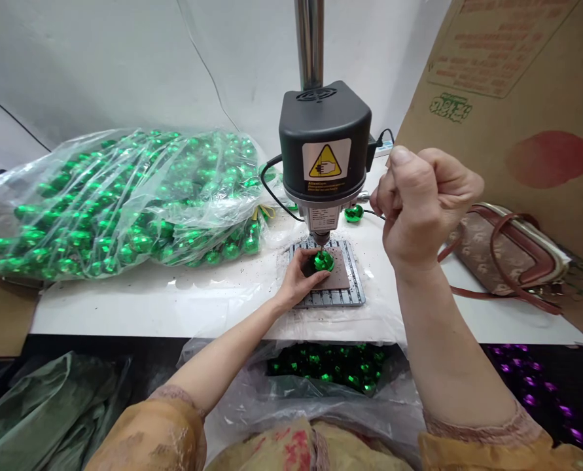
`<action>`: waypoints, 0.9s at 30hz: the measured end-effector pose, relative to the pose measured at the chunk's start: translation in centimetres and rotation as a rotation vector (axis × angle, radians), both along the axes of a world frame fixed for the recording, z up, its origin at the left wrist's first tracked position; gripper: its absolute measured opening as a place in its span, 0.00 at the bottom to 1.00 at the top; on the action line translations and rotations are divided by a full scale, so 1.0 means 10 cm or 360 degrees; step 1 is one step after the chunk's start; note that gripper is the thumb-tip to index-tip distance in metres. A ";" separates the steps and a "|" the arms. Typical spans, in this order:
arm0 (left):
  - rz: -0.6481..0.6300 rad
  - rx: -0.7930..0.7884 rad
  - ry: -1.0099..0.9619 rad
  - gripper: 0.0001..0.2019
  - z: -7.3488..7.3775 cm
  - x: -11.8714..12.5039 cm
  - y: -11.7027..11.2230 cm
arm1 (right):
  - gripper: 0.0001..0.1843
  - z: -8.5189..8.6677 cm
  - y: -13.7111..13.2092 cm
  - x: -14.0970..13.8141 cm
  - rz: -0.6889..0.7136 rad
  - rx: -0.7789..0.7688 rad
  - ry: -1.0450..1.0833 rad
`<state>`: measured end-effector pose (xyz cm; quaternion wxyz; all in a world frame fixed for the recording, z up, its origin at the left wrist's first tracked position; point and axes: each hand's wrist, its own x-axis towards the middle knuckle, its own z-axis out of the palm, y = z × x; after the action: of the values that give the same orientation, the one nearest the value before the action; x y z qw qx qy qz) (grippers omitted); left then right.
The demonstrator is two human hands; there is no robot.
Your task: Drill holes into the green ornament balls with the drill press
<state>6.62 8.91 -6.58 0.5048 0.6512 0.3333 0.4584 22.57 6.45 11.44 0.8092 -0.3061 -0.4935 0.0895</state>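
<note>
My left hand (303, 278) grips a shiny green mirror ball (323, 261) between thumb and fingers. The ball sits on a brown pad (339, 278) on the slotted grey base plate (357, 299), right under the bit of a small bench drill press (324, 124). The bit's tip meets the top of the ball. My right hand (413, 203) is closed in a fist at the right side of the drill head, by the metal hub (363, 197). It is wrapped around the drill press handle, which the fist mostly hides.
A clear bag of green balls (139, 203) lies at the left. Another loose ball (353, 214) rests behind the plate. More green balls (325, 369) fill an open bag below the table edge. At right are a handbag (507, 252), a cardboard box (497, 124) and purple balls (531, 383).
</note>
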 end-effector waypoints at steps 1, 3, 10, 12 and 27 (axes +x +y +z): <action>-0.0005 -0.0013 -0.0007 0.26 0.00 0.00 0.00 | 0.28 -0.01 -0.01 -0.01 0.0008 0.0019 0.0008; -0.0013 -0.0031 -0.0006 0.26 -0.01 0.00 -0.01 | 0.28 -0.03 -0.05 -0.03 -0.0004 0.0047 0.0017; -0.0018 -0.0062 -0.0013 0.25 -0.02 -0.01 -0.01 | 0.28 -0.16 -0.07 -0.05 0.0015 0.0216 0.0073; -0.0016 -0.0068 -0.0013 0.25 -0.02 -0.01 -0.01 | 0.29 -0.19 -0.06 -0.05 0.0009 0.0236 0.0060; -0.0038 -0.0065 -0.0019 0.26 -0.04 -0.01 0.00 | 0.29 -0.44 -0.03 0.03 -0.0053 0.0401 -0.0120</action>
<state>6.54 8.93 -7.00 0.5254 0.6419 0.3317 0.4493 22.83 6.14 7.03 0.8234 -0.2134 -0.5258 0.0017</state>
